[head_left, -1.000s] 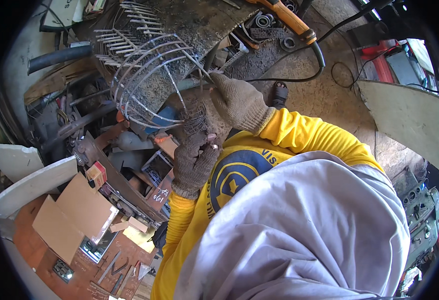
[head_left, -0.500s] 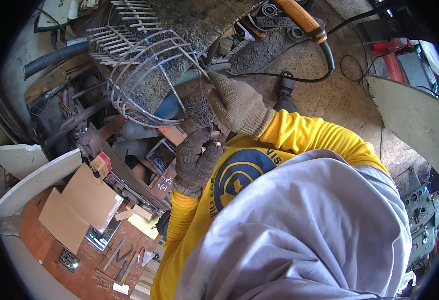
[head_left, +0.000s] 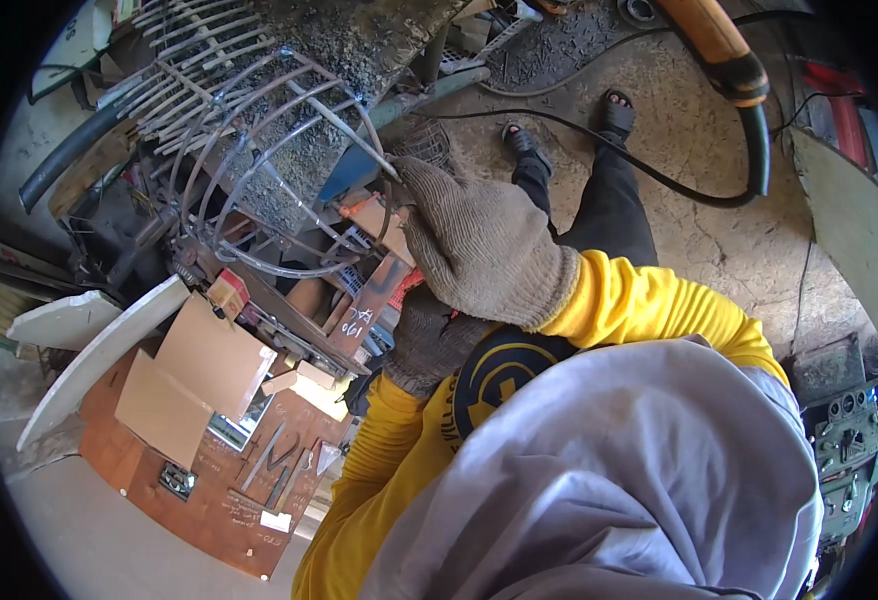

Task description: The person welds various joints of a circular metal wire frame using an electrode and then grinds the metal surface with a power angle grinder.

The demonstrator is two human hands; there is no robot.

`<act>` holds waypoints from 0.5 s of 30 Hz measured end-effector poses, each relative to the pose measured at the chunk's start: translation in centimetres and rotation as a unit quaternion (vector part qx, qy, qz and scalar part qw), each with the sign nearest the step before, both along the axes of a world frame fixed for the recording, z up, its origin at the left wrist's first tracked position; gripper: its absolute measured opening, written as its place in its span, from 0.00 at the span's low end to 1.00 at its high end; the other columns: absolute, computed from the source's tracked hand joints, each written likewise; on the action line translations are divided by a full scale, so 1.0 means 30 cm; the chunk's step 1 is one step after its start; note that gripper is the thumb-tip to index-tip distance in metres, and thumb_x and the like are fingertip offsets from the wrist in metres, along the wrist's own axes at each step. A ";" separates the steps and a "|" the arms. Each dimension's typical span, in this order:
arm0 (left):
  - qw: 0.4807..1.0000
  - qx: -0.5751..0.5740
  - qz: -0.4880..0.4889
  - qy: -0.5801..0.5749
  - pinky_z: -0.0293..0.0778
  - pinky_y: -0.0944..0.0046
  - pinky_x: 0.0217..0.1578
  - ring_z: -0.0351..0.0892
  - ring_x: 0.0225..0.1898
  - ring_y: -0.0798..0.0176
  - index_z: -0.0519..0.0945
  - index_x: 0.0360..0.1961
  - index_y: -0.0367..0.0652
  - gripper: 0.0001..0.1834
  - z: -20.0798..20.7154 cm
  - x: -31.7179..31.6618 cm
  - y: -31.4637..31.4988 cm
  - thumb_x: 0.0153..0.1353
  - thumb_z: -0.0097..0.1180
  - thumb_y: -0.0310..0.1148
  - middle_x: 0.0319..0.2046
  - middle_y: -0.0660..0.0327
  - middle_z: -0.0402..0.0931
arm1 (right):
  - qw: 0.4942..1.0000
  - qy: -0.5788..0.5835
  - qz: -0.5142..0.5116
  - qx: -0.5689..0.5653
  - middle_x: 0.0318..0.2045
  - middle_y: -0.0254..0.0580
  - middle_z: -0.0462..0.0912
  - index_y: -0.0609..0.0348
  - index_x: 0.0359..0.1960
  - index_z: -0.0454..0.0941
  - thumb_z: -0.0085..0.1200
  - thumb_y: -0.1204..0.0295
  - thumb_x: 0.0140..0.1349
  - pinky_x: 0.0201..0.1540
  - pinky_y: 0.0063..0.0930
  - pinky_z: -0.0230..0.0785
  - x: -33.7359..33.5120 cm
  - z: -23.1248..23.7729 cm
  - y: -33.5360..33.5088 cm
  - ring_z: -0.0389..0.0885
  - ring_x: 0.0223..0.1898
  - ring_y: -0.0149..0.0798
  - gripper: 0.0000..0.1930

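Observation:
My right hand [head_left: 489, 235], in a knitted brown work glove, is closed on the near end of a basket-shaped frame of bent metal rods [head_left: 259, 170]. The frame's hoops stretch out to the left, above a soot-covered worktop [head_left: 329, 60]. Partly hidden behind the right hand is my left hand [head_left: 427, 340], in a darker glove, close to my chest. Its fingers look curled, with a small reddish bit showing by them; what it holds is not clear. A rack of straight welded rods [head_left: 184, 75] lies on the worktop beyond the hoops.
An orange-bodied power tool [head_left: 709, 35] hangs at the upper right, its thick black cable looping down. At lower left, a brown board [head_left: 209, 490] bears pliers [head_left: 281, 455] and a cardboard box [head_left: 209, 355]. A dark pipe [head_left: 69, 155] sticks out at far left. Sandalled feet [head_left: 614, 118] stand on the floor.
The view has shifted, bringing legs and feet into sight. The rod frame has tilted and come nearer with my right hand, which now covers part of my left hand.

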State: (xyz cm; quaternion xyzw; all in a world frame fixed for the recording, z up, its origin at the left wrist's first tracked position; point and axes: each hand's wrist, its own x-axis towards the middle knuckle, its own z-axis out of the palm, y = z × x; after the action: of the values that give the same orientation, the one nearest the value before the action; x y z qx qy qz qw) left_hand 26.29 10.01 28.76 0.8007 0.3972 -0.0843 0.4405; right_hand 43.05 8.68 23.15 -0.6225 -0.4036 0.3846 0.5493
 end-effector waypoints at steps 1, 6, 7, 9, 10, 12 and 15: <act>0.999 0.020 -0.039 0.014 0.78 0.55 0.42 0.86 0.43 0.47 0.84 0.41 0.37 0.16 -0.010 -0.019 -0.005 0.58 0.68 0.38 0.40 0.49 0.85 | 1.000 0.020 -0.004 0.011 0.27 0.56 0.82 0.61 0.59 0.73 0.56 0.69 0.61 0.27 0.46 0.74 0.001 -0.002 0.002 0.82 0.24 0.56 0.24; 0.999 0.038 -0.033 0.007 0.77 0.53 0.42 0.85 0.41 0.44 0.83 0.44 0.39 0.19 -0.012 -0.023 -0.019 0.59 0.68 0.42 0.39 0.50 0.85 | 0.999 0.027 -0.011 0.015 0.27 0.56 0.82 0.61 0.59 0.73 0.56 0.69 0.61 0.28 0.46 0.75 -0.017 -0.013 0.004 0.82 0.25 0.56 0.24; 0.995 0.066 -0.073 0.017 0.77 0.53 0.42 0.85 0.41 0.44 0.83 0.45 0.39 0.19 -0.021 -0.042 -0.018 0.59 0.68 0.42 0.39 0.50 0.85 | 0.999 0.029 -0.007 0.016 0.27 0.56 0.82 0.61 0.59 0.73 0.56 0.68 0.61 0.29 0.46 0.75 -0.005 -0.010 0.008 0.83 0.26 0.56 0.24; 0.984 0.114 -0.135 0.026 0.77 0.54 0.42 0.84 0.41 0.45 0.83 0.45 0.39 0.19 -0.023 -0.048 -0.012 0.60 0.68 0.42 0.40 0.50 0.84 | 0.999 0.038 0.006 -0.009 0.28 0.56 0.82 0.60 0.58 0.74 0.56 0.68 0.62 0.30 0.46 0.76 0.011 0.014 0.007 0.83 0.27 0.56 0.23; 0.978 0.135 -0.155 0.025 0.77 0.54 0.42 0.84 0.41 0.45 0.83 0.45 0.39 0.19 -0.021 -0.048 -0.013 0.60 0.68 0.41 0.40 0.50 0.84 | 0.999 0.043 0.014 -0.020 0.28 0.56 0.83 0.60 0.58 0.74 0.56 0.68 0.62 0.30 0.46 0.76 0.015 0.022 0.005 0.83 0.27 0.57 0.22; 0.991 0.090 -0.097 0.015 0.77 0.55 0.43 0.84 0.41 0.47 0.83 0.44 0.38 0.18 -0.006 -0.011 -0.011 0.60 0.67 0.40 0.40 0.49 0.84 | 0.999 0.041 0.024 -0.023 0.26 0.52 0.82 0.61 0.54 0.76 0.55 0.66 0.62 0.29 0.46 0.76 0.052 0.029 0.014 0.83 0.27 0.56 0.19; 0.997 -0.048 0.053 0.010 0.76 0.55 0.44 0.85 0.43 0.49 0.83 0.45 0.37 0.18 0.039 0.088 0.004 0.60 0.67 0.38 0.42 0.49 0.84 | 0.999 -0.014 0.036 0.011 0.24 0.51 0.82 0.60 0.49 0.77 0.54 0.64 0.63 0.28 0.48 0.76 0.092 0.004 0.009 0.83 0.26 0.57 0.16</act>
State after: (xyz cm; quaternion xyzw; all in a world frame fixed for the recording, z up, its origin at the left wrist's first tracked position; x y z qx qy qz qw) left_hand 28.92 10.14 29.93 0.7556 0.4390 -0.0878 0.4781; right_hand 45.82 8.94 23.25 -0.6069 -0.4374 0.3911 0.5360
